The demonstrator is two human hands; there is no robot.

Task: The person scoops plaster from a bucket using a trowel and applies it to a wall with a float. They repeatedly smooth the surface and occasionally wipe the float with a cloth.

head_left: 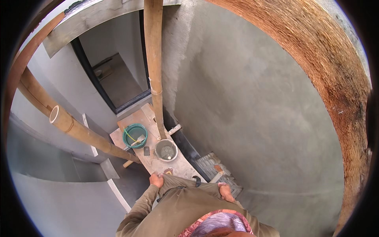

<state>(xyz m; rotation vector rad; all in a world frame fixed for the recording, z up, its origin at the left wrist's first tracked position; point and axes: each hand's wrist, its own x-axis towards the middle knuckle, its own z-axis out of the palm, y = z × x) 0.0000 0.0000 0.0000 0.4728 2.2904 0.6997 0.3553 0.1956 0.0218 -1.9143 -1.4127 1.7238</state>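
Observation:
My left hand [156, 180] is closed on a fold of my brown-olive trousers [179, 182] at the left hip. At the right hip, my right hand [226, 192] grips the other side of the same cloth, which is pulled wide between the two. Both hold only the fabric. One foot in a sandal [168, 171] shows just beyond the waist, on the planks. A dark strap end [197, 181] sticks out near the front of the trousers.
I stand on a plank platform [181, 166] with a green bucket [135, 135], a grey-white bucket [166, 150] and a small dark flat object [147, 151]. Bamboo poles [156, 59] rise beside it. A grey plastered wall [260, 102] is at right, a window opening [114, 67] ahead.

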